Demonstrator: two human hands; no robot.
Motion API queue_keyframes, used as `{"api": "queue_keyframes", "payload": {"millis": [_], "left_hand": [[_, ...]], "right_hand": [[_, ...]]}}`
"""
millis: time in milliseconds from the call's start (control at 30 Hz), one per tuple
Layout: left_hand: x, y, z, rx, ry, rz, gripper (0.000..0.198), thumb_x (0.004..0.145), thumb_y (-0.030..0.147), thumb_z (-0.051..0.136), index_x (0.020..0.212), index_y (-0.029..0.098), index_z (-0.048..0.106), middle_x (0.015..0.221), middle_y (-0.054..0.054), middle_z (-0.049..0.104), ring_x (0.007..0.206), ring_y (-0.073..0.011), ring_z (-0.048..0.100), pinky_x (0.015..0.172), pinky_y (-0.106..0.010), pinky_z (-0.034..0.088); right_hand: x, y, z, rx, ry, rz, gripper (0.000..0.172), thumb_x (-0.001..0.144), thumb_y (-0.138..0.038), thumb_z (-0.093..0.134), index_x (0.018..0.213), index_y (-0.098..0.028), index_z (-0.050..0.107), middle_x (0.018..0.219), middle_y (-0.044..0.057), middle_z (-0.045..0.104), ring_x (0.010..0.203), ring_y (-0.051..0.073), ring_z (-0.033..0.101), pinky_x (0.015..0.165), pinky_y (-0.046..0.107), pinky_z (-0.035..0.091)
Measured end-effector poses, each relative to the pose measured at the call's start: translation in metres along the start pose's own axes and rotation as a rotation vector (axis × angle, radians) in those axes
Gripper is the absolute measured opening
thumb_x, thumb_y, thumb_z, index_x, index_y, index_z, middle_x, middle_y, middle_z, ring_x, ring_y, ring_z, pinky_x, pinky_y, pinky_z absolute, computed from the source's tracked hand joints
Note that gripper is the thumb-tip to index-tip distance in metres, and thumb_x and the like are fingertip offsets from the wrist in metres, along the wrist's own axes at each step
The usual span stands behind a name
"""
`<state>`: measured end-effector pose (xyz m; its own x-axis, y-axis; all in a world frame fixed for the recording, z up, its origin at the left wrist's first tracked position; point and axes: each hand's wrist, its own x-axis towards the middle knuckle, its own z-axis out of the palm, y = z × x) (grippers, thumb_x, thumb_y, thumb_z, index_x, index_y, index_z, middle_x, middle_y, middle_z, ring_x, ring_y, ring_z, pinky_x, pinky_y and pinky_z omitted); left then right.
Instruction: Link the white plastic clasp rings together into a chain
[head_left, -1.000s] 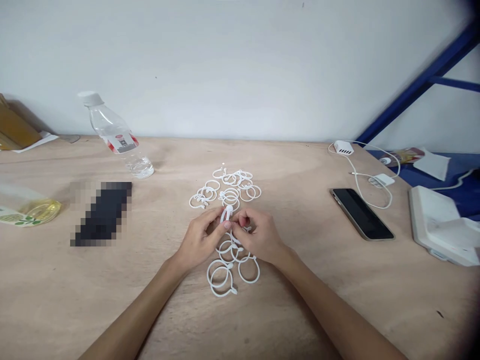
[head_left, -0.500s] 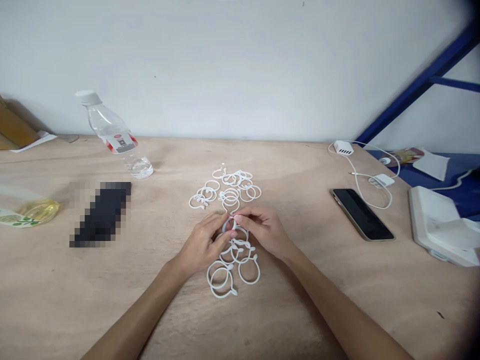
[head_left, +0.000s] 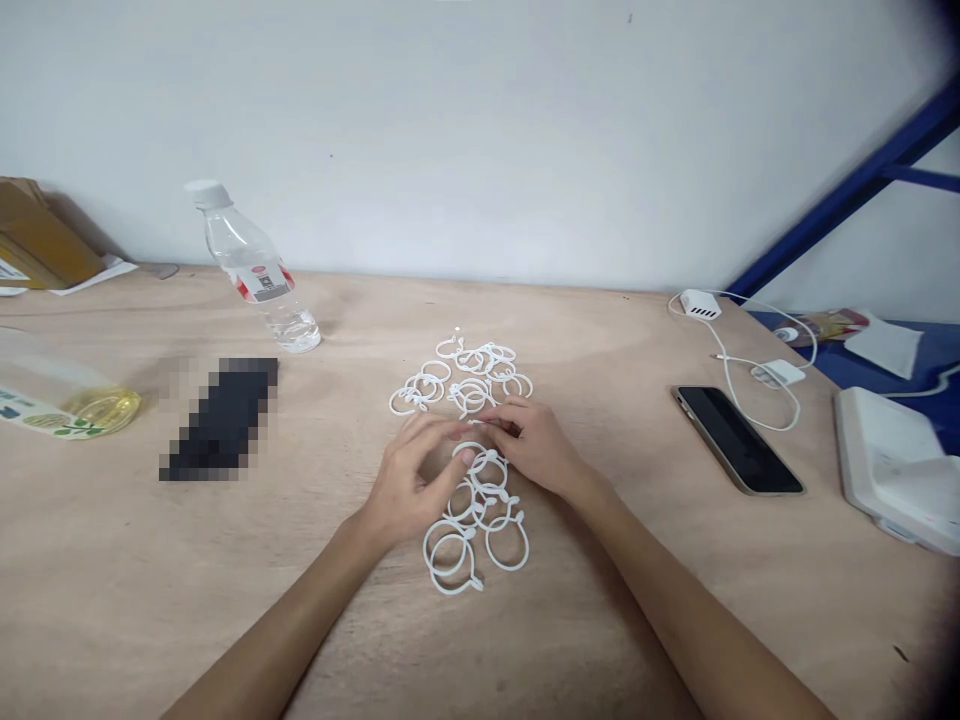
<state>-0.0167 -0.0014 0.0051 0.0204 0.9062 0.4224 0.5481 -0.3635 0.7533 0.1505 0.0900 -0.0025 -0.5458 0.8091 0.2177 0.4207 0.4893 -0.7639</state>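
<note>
Two groups of white plastic rings lie on the wooden table (head_left: 225, 600). The far pile of loose rings (head_left: 469, 375) sits just beyond my hands. A near cluster of linked rings (head_left: 472, 525) trails toward me. My left hand (head_left: 409, 480) rests at the cluster's top, its fingers curled with thumb and fingertips on a ring (head_left: 471, 455). My right hand (head_left: 536, 450) lies beside it, its fingertips pinched low at the near edge of the far pile; what they hold is hidden.
A clear water bottle (head_left: 255, 270) leans at the back left, beside a blurred dark object (head_left: 221, 415) and an oil bottle (head_left: 67, 400). A black phone (head_left: 739, 440), white chargers with cable (head_left: 750, 375) and a white device (head_left: 896, 465) lie to the right.
Both hands have lowered the ring they held up to the table. My right hand has slid forward to the edge of the far pile. The camera has shifted slightly left.
</note>
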Motion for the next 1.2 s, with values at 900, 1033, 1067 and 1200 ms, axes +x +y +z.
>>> {"api": "queue_keyframes", "payload": {"millis": [900, 1033, 1067, 1200], "left_hand": [[0.008, -0.004, -0.004, -0.408, -0.136, -0.404, 0.06, 0.089, 0.061, 0.032, 0.079, 0.013, 0.066, 0.08, -0.007, 0.067, 0.084, -0.0224, 0.06, 0.083, -0.035, 0.047], [0.008, -0.004, -0.008, -0.438, -0.231, -0.363, 0.051, 0.09, 0.055, 0.039, 0.079, 0.014, 0.065, 0.085, -0.007, 0.067, 0.088, -0.0231, 0.059, 0.087, -0.035, 0.046], [0.008, -0.003, -0.009, -0.462, -0.253, -0.363, 0.046, 0.089, 0.052, 0.042, 0.084, 0.014, 0.067, 0.088, -0.007, 0.068, 0.09, -0.0233, 0.059, 0.088, -0.035, 0.046], [0.01, 0.002, -0.011, -0.542, -0.278, -0.36, 0.038, 0.087, 0.042, 0.053, 0.112, 0.016, 0.065, 0.109, -0.008, 0.067, 0.104, -0.0254, 0.058, 0.094, -0.037, 0.045]], "right_hand": [[-0.026, -0.033, 0.019, 0.487, 0.03, 0.098, 0.025, 0.089, -0.035, 0.052, 0.092, -0.021, 0.072, 0.077, 0.003, 0.067, 0.072, 0.015, 0.061, 0.066, 0.027, 0.049], [-0.026, -0.034, 0.019, 0.32, 0.069, -0.018, 0.024, 0.09, -0.028, 0.05, 0.087, -0.022, 0.074, 0.079, 0.003, 0.063, 0.073, 0.015, 0.058, 0.065, 0.026, 0.046], [-0.026, -0.034, 0.018, 0.299, 0.075, -0.018, 0.024, 0.09, -0.027, 0.051, 0.088, -0.022, 0.074, 0.079, 0.004, 0.062, 0.071, 0.015, 0.057, 0.063, 0.026, 0.045], [-0.023, -0.032, 0.014, 0.36, 0.084, 0.056, 0.021, 0.084, -0.022, 0.057, 0.097, -0.023, 0.073, 0.083, 0.003, 0.064, 0.076, 0.015, 0.057, 0.069, 0.028, 0.045]]}}
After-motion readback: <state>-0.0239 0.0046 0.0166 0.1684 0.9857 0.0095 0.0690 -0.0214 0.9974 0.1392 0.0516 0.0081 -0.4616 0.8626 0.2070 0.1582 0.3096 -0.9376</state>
